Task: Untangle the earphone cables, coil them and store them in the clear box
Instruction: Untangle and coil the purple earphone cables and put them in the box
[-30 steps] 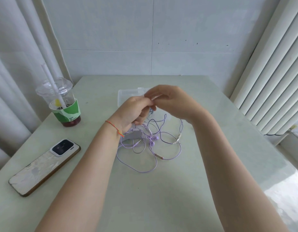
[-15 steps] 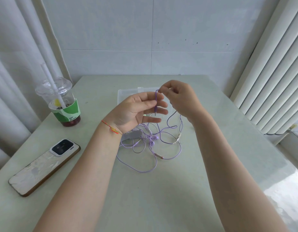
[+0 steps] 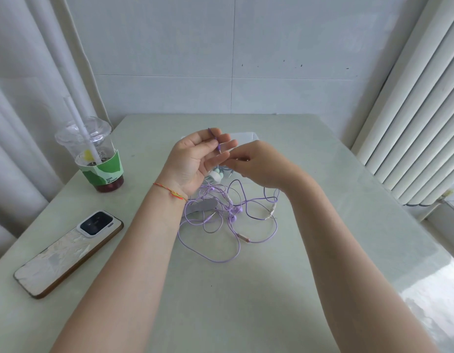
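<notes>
Lying across the fingers of the raised left hand (image 3: 195,159) is the plug end of a purple earphone cable (image 3: 215,142); that palm faces up with the fingers nearly straight, and whether the thumb pins the cable cannot be made out. Just beside it, the right hand (image 3: 259,164) has its fingertips (image 3: 232,161) curled together near the left fingertips, seemingly pinching a thin strand, though the strand itself is too fine to see clearly. Below both hands a tangle of lilac earphone cables (image 3: 220,225) sprawls on the pale green table (image 3: 246,301), with earbuds and a grey tab among the loops. The clear box (image 3: 246,137) sits behind the hands, mostly hidden. To the left stand an iced drink cup (image 3: 93,154) with a straw and a phone (image 3: 67,253) lying face down.
</notes>
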`<state>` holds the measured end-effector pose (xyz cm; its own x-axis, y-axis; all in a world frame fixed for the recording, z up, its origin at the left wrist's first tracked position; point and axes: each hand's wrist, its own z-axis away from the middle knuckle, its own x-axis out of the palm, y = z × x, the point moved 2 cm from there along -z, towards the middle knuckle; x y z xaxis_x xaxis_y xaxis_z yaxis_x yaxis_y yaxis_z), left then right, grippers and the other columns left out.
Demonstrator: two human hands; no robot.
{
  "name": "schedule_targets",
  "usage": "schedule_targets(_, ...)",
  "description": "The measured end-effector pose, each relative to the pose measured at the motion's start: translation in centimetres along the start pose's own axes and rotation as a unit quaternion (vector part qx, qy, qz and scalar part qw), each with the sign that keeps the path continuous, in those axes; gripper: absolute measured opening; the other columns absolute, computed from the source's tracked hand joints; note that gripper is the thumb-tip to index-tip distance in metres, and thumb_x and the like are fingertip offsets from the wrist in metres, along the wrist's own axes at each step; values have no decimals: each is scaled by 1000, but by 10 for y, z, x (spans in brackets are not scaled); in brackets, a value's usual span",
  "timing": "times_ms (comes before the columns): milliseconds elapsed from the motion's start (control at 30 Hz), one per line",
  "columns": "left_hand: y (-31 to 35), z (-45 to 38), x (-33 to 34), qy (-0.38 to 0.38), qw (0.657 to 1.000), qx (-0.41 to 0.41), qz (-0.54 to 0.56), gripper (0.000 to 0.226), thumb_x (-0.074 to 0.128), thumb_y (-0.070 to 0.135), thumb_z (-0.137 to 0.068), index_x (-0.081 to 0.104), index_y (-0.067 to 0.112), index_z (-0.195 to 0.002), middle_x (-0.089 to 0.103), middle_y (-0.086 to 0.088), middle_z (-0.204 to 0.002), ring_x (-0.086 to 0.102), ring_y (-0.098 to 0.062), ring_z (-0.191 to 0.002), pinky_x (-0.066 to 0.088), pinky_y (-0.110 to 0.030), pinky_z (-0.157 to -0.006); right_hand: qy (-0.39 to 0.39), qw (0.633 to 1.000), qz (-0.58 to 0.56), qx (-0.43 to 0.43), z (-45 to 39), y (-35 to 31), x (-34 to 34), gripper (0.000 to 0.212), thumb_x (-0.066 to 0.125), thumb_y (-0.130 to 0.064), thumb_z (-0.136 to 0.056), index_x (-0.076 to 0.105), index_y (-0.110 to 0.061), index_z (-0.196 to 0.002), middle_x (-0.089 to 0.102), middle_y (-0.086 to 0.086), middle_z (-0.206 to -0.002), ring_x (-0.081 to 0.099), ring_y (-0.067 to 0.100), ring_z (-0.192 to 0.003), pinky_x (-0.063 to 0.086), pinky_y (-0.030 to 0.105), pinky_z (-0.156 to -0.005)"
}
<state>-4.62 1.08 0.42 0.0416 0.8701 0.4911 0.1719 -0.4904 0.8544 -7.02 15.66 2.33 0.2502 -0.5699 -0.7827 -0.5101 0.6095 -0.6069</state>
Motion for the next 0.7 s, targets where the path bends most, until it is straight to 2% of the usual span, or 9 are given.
schedule_targets(67, -3, 0, -1, 5, 1000, -7, -15, 22, 43, -7, -97, 58, 7, -89, 69, -13, -100, 71, -25, -93, 58, -23, -68, -5, 1000, 19, 1, 1, -1, -1, 24, 57, -31, -95, 70, -15, -83, 40, -2, -55, 33, 8, -43, 26, 17, -43)
schedule_targets(167, -4, 0, -2, 9, 1000, -11, -15, 24, 42, -8, -97, 57, 7, -85, 70, -13, -100, 71, -26, -95, 57, -23, -66, -20, 999, 41, 11, 3, -2, -3, 20, 56, -29, -95, 74, -22, -95, 44, -6, -57, 38, 7, -47, 29, 15, -44)
schedule_targets(233, -4, -1, -2, 6, 1000, -11, 6, 23, 40, -9, -96, 56, 5, -87, 71, -12, -94, 70, -29, -97, 57, -21, -67, -34, 997, 59, 22, 4, -2, -3, 22, 52, -26, -95, 74, -25, -101, 45, -10, -59, 42, 7, -53, 31, 18, -49)
schedule_targets(333, -1, 0, -2, -2, 998, -19, 53, 22, 40, -11, -96, 59, 0, -97, 67, -8, -80, 71, -29, -97, 57, -18, -72, -41, 995, 79, 34, 4, -1, -1, 24, 50, -22, -96, 74, -23, -101, 45, -15, -60, 44, 2, -56, 31, 16, -51)
schedule_targets(500, 1, 1, -1, -4, 996, -71, 57, 28, 36, -9, -96, 61, -1, -105, 61, -5, -72, 69, -19, -75, 57, -21, -70, 36, 994, 78, 65, -1, 7, -5, 23, 52, -23, -95, 73, -18, -102, 44, -12, -61, 41, 4, -56, 28, 20, -50)
schedule_targets(567, 3, 3, -1, -4, 993, -100, 67, 28, 36, -4, -95, 62, -2, -106, 54, -5, -70, 64, -17, -67, 56, -21, -66, 44, 993, 78, 74, -1, 9, -7, 24, 51, -22, -95, 73, -18, -101, 44, -11, -60, 41, 5, -55, 28, 21, -49)
schedule_targets(700, 7, 6, 3, -15, 988, -119, 98, 31, 38, 11, -98, 62, -5, -107, 48, -5, -68, 60, -18, -65, 56, -23, -65, 45, 990, 92, 95, 0, 12, -8, 25, 49, -18, -93, 74, -15, -98, 47, -7, -60, 41, 9, -53, 30, 24, -49)
